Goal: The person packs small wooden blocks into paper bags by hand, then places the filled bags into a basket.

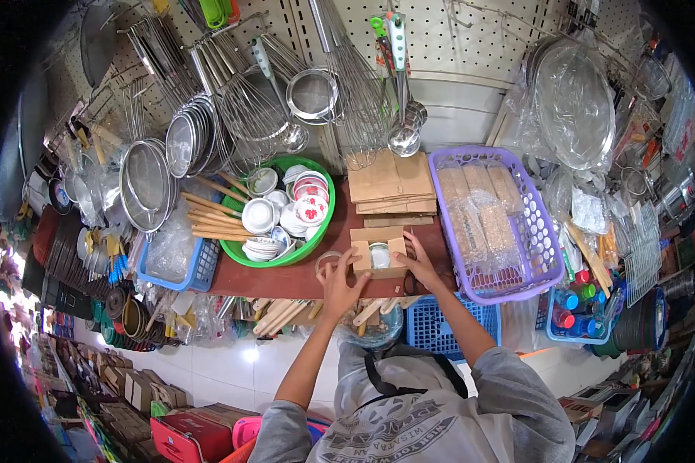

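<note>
A small open cardboard box [378,272] stands near the front edge of the red-brown table, its flaps up. Inside it shows a white round piece with a green rim [379,255]. My left hand [340,284] is at the box's left side, fingers apart, close to a roll of tape [328,261]. My right hand [418,264] holds the box's right side, thumb and fingers on the cardboard. Left of them, a green basin [287,263] holds white and red-patterned bowls [311,210].
Flat brown cardboard [392,181] lies stacked behind the box. A purple basket [547,245] with wrapped packages stands right. A blue basket [204,266] is at the left. Whisks [361,100] and strainers [313,94] hang above. Wooden handles [282,315] stick out below the table edge.
</note>
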A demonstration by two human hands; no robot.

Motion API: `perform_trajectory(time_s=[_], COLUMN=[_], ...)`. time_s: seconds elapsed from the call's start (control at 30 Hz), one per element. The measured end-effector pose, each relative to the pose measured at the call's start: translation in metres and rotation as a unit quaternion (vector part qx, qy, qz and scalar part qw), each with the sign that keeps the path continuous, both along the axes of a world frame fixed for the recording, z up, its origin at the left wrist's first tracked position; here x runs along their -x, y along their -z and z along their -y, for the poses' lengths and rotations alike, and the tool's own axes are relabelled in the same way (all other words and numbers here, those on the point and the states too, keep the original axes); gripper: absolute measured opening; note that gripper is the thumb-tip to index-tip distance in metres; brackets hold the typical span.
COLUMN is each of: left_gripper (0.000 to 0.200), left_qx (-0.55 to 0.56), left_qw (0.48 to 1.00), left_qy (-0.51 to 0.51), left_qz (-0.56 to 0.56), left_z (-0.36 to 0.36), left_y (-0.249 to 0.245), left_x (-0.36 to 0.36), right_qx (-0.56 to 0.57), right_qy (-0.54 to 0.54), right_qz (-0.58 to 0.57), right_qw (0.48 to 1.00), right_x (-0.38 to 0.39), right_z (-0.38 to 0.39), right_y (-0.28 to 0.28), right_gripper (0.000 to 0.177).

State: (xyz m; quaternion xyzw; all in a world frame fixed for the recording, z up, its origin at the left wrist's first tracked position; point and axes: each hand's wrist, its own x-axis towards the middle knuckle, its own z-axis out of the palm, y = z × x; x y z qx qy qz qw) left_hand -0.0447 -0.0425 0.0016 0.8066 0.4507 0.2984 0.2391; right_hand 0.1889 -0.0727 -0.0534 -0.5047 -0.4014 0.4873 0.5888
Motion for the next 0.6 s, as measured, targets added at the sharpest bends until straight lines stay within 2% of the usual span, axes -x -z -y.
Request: perform_trajectory(time_s=[0.1, 0.17, 0.2, 0.27, 0.4, 0.5, 0.57, 0.6], left_gripper=[0.070, 0.067, 0.067, 0.066, 0.070, 0.068, 0.066, 0.061], left_qx=[0.035, 0.030, 0.046, 0.078, 0.028, -0.016, -0.051, 0.003], left_qw=[0.999, 0.999, 0.996, 0.985, 0.981, 0.982, 0.983, 0.984], left_qy=[-0.022, -0.032, -0.031, -0.028, -0.051, -0.090, -0.110, -0.103], left_qz=[0.021, 0.023, 0.065, 0.150, 0.187, 0.168, 0.137, 0.147], left_z=[-0.009, -0.014, -0.017, -0.022, -0.023, -0.016, -0.019, -0.019], left_y=[0.004, 0.007, 0.010, 0.017, 0.023, 0.018, 0.026, 0.028], left_x=[-0.004, -0.008, -0.009, -0.013, -0.022, -0.023, -0.020, -0.020], right_qx=[0.023, -0.013, -0.032, 0.004, 0.045, 0.074, 0.023, -0.002], right_qy=[-0.002, -0.016, -0.023, -0.037, 0.007, 0.032, 0.022, 0.017], right_qz=[-0.017, -0.017, -0.017, -0.065, -0.084, -0.106, -0.021, 0.022], right_qw=[1.000, 1.000, 0.999, 0.997, 0.995, 0.991, 0.999, 1.000], right_x=[-0.002, -0.003, -0.004, -0.012, -0.010, -0.009, -0.008, -0.008], right_z=[0.000, -0.001, -0.001, 0.003, 0.005, 0.001, -0.003, -0.005], right_y=[-0.001, 0.001, 0.002, 0.003, -0.001, -0.006, -0.006, -0.006], right_gripper=[0.065, 0.055, 0.051, 0.044, 0.042, 0.031, 0.024, 0.022])
